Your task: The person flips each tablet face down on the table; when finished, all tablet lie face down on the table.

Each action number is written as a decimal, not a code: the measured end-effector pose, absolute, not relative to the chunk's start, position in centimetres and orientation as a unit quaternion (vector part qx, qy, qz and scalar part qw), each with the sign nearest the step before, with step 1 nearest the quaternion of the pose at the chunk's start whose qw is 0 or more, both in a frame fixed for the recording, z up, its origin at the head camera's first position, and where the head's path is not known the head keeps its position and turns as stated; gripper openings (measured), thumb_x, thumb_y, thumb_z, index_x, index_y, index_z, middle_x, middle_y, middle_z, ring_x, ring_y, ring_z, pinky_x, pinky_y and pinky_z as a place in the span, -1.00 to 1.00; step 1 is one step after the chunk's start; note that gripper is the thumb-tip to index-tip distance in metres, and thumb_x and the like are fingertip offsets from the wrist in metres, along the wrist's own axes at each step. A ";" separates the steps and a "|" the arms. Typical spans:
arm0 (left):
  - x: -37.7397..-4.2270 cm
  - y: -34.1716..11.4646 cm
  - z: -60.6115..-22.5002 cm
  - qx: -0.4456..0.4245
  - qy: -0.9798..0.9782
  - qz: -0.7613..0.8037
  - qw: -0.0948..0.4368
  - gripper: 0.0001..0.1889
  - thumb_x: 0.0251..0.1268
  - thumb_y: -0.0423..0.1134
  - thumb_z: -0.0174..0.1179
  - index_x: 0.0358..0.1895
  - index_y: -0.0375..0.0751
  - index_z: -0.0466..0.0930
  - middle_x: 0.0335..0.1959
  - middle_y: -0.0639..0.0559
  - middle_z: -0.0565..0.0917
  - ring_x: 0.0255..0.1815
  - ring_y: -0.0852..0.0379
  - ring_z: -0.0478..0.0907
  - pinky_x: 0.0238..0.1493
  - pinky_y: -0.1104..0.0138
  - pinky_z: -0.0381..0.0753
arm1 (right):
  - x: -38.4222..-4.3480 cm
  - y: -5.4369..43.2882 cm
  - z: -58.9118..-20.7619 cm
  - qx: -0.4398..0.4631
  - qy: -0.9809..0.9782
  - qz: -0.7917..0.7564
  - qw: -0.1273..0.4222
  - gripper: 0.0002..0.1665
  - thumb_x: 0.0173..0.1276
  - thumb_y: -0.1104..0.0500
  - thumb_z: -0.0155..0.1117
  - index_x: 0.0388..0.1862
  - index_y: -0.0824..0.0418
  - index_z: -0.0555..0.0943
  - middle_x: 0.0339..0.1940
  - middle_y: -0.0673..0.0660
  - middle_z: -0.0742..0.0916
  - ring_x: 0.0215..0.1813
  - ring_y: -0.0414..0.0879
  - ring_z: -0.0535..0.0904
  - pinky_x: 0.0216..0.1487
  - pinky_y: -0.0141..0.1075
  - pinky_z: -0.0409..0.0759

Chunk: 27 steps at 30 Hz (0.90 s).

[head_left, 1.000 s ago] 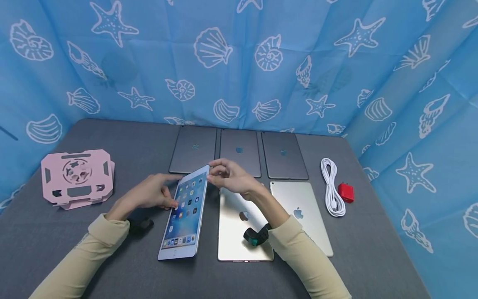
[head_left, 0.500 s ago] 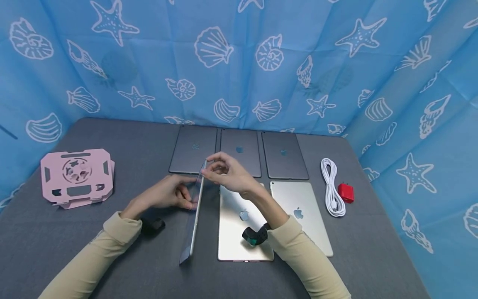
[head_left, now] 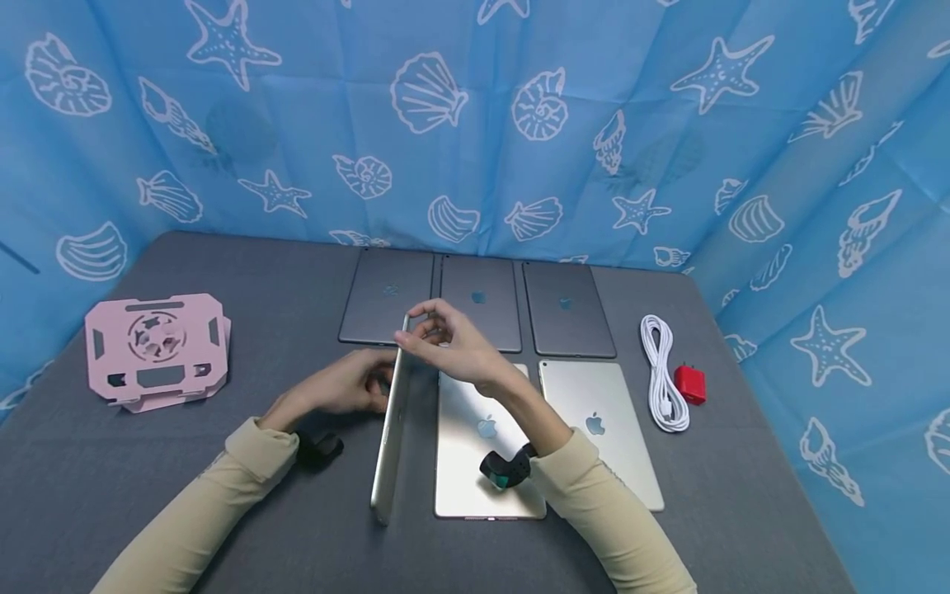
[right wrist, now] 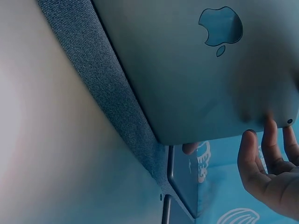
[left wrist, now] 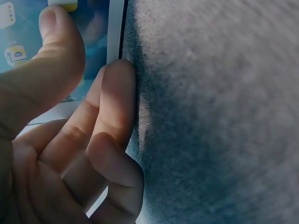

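Note:
A white-fronted tablet (head_left: 389, 450) stands steeply on edge between my hands, its screen facing left and its pale back to the right. My left hand (head_left: 345, 381) is on the screen side, partly hidden behind the tablet in the head view. In the left wrist view its thumb lies over the lit screen (left wrist: 28, 28), with fingertips at the border. The far upper edge is pinched by my right hand (head_left: 460, 346). The right wrist view shows the tablet's back (right wrist: 182, 88) with its apple logo, and fingers of the right hand (right wrist: 275, 172) by the edge.
Two pale tablets lie face down: one (head_left: 475, 470) under my right forearm, another (head_left: 601, 388) beside it. Behind lie three dark grey tablets (head_left: 567, 309). A pink stand (head_left: 159, 351) is at left; a white cable (head_left: 660, 371) and red charger (head_left: 690, 384) are at right.
The tablet has turned from screen-up and tilted to nearly vertical, so its screen now faces left and its back shows. My left hand has moved right with it; the right keeps its hold.

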State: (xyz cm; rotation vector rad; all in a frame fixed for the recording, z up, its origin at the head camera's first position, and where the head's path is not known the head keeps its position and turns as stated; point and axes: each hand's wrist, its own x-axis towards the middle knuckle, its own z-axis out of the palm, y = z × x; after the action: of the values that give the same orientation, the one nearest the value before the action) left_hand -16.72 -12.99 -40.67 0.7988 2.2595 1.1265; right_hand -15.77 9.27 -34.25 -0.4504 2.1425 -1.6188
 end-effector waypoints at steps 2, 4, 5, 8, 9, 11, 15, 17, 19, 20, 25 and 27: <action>-16.7 -13.1 -40.7 0.301 0.817 0.423 0.251 -0.31 0.16 -0.56 0.38 0.40 -0.42 0.38 -0.11 -0.22 0.70 -0.45 0.24 0.64 -0.40 0.36 0.66 | -15.8 9.2 -34.3 -0.163 0.772 -0.579 0.204 -0.53 0.53 0.06 0.23 0.32 0.11 0.39 -0.05 0.09 0.65 0.10 0.26 0.58 0.01 -0.18 0.57; -16.7 -13.4 -40.6 0.306 0.811 0.427 0.258 -0.31 0.20 -0.55 0.35 0.42 -0.42 0.34 -0.06 -0.25 0.68 -0.43 0.23 0.65 -0.39 0.35 0.67 | -15.8 9.2 -34.4 -0.167 0.776 -0.574 0.202 -0.52 0.53 0.06 0.23 0.34 0.11 0.38 -0.04 0.10 0.65 0.08 0.19 0.59 0.00 -0.25 0.56; -16.7 -13.5 -40.5 0.310 0.808 0.429 0.260 -0.29 0.23 -0.55 0.32 0.46 -0.41 0.30 -0.04 -0.26 0.68 -0.44 0.23 0.64 -0.41 0.34 0.65 | -15.7 9.1 -34.4 -0.169 0.777 -0.572 0.202 -0.51 0.53 0.06 0.23 0.35 0.10 0.38 -0.02 0.11 0.65 0.08 0.16 0.60 0.01 -0.25 0.56; -16.5 -14.3 -39.8 0.312 0.790 0.452 0.271 -0.23 0.36 -0.52 0.18 0.60 -0.35 0.08 0.07 -0.31 0.69 -0.50 0.26 0.54 -0.45 0.36 0.57 | -15.7 9.1 -34.6 -0.175 0.782 -0.560 0.212 -0.47 0.54 0.06 0.22 0.41 0.07 0.36 0.09 0.15 0.64 0.18 0.10 0.61 0.12 -0.15 0.59; -16.5 -14.6 -39.5 0.313 0.784 0.462 0.272 -0.22 0.41 -0.51 0.13 0.63 -0.35 -0.01 0.10 -0.33 0.68 -0.52 0.27 0.50 -0.46 0.35 0.54 | -15.6 9.1 -34.7 -0.175 0.784 -0.555 0.218 -0.45 0.54 0.06 0.22 0.43 0.05 0.36 0.12 0.16 0.64 0.21 0.07 0.60 0.16 -0.12 0.60; -16.4 -15.1 -38.8 0.319 0.770 0.485 0.266 -0.21 0.47 -0.50 0.05 0.65 -0.36 -0.14 0.13 -0.37 0.69 -0.53 0.26 0.46 -0.46 0.34 0.50 | -15.5 8.9 -35.0 -0.173 0.786 -0.547 0.232 -0.42 0.54 0.06 0.23 0.46 0.03 0.35 0.19 0.18 0.62 0.27 0.09 0.59 0.16 -0.08 0.61; -16.3 -16.0 -38.0 0.320 0.765 0.506 0.239 -0.20 0.50 -0.51 0.02 0.66 -0.36 -0.22 -0.01 -0.34 0.74 -0.54 0.30 0.41 -0.46 0.35 0.47 | -15.4 8.6 -35.9 -0.169 0.793 -0.530 0.250 -0.35 0.52 0.08 0.28 0.51 0.04 0.31 0.22 0.21 0.59 0.27 0.12 0.59 0.09 -0.14 0.65; -16.2 -16.2 -37.8 0.323 0.766 0.506 0.229 -0.19 0.50 -0.52 0.03 0.66 -0.35 -0.23 -0.08 -0.31 0.74 -0.56 0.32 0.36 -0.48 0.36 0.44 | -15.4 8.5 -36.2 -0.167 0.798 -0.521 0.254 -0.31 0.50 0.08 0.30 0.52 0.04 0.30 0.22 0.22 0.58 0.25 0.11 0.59 0.05 -0.18 0.66; -16.1 -16.6 -37.8 0.326 0.765 0.508 0.224 -0.19 0.51 -0.51 0.03 0.66 -0.36 -0.24 -0.06 -0.33 0.74 -0.56 0.28 0.40 -0.51 0.35 0.42 | -15.4 8.4 -36.4 -0.165 0.803 -0.511 0.259 -0.28 0.49 0.07 0.32 0.54 0.03 0.29 0.23 0.22 0.57 0.24 0.10 0.59 0.02 -0.20 0.66; -16.1 -16.8 -37.7 0.329 0.765 0.508 0.222 -0.20 0.53 -0.50 0.02 0.66 -0.36 -0.25 -0.05 -0.33 0.74 -0.57 0.26 0.40 -0.51 0.35 0.42 | -15.3 8.4 -36.5 -0.163 0.805 -0.507 0.261 -0.28 0.49 0.07 0.32 0.54 0.03 0.28 0.23 0.22 0.56 0.24 0.10 0.59 0.01 -0.21 0.65; -15.8 -17.6 -37.3 0.341 0.767 0.501 0.209 -0.30 0.68 -0.28 -0.10 0.65 -0.38 -0.24 -0.30 -0.18 0.73 -0.50 0.09 0.54 -0.45 0.26 0.54 | -15.2 8.3 -36.8 -0.166 0.823 -0.477 0.261 -0.27 0.47 0.07 0.34 0.54 0.05 0.30 0.24 0.23 0.57 0.25 0.14 0.57 -0.02 -0.19 0.67; -15.8 -17.8 -37.1 0.340 0.771 0.497 0.206 -0.32 0.70 -0.20 -0.15 0.65 -0.38 -0.22 -0.43 -0.08 0.66 -0.48 0.08 0.55 -0.39 0.22 0.57 | -15.2 8.2 -37.0 -0.171 0.835 -0.455 0.256 -0.26 0.46 0.06 0.35 0.54 0.06 0.30 0.26 0.23 0.58 0.27 0.17 0.57 0.00 -0.14 0.69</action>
State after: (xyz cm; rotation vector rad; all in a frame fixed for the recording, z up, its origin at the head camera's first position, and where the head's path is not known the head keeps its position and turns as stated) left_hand -15.76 -17.85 -37.10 0.9479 2.1491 1.3833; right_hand -15.16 8.22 -36.97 -0.4646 2.2676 -1.2355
